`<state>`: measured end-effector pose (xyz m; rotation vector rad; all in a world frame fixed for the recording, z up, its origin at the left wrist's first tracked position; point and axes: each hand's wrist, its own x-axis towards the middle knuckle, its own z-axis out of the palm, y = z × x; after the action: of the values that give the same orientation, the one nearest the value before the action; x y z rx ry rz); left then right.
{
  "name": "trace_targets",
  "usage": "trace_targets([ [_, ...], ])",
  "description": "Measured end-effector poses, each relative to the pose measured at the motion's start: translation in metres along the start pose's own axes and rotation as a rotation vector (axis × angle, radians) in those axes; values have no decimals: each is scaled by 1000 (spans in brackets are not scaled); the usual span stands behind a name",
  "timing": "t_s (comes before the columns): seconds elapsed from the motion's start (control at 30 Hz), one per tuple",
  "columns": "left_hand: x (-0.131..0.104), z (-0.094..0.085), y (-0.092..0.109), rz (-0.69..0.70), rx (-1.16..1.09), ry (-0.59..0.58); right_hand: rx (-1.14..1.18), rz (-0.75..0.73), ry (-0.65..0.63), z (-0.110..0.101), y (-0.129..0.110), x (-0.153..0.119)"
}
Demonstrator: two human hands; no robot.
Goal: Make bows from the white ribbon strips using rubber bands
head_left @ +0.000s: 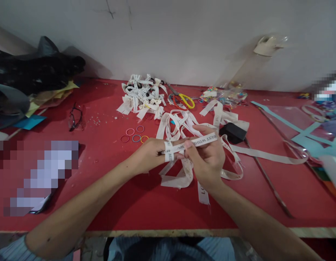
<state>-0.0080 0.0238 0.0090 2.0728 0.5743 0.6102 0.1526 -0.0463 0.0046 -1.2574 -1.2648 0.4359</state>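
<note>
A white ribbon (203, 140) printed with "BEST WISHES" runs between my two hands. It is looped round the fingers of my left hand (148, 154), which are closed on it. My right hand (210, 157) pinches the ribbon between thumb and fingers, and one printed tail hangs below that palm. Behind and under the hands lies a loose heap of the same ribbon (181, 121). Left of it, several thin coloured elastic bands (130, 132) rest on the red table (116, 203).
A pile of tied ribbon bows (142, 92) sits at the back, beside scissors (185, 100) with yellow and red handles. A black block (233, 133) and a thin rod (271, 185) lie to the right. Eyeglasses (75, 117) and a blurred-out phone-like device (48, 177) are at left.
</note>
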Motion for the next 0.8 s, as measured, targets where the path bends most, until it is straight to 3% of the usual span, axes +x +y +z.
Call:
trace_targets([
  [0.1,-1,4,11,-78,-279,113,175,119,-43,4,1,-4],
  [0.23,-3,17,17,-188,-618,317,384,136,-145,8,-2,-8],
  [0.37,-2,27,13,-238,-916,373,398,149,-297,8,-1,-9],
  [0.63,8,24,20,-532,-1097,461,425,246,-500,13,5,-8],
  [0.8,9,22,22,-586,-1109,474,400,275,-562,14,6,-6],
])
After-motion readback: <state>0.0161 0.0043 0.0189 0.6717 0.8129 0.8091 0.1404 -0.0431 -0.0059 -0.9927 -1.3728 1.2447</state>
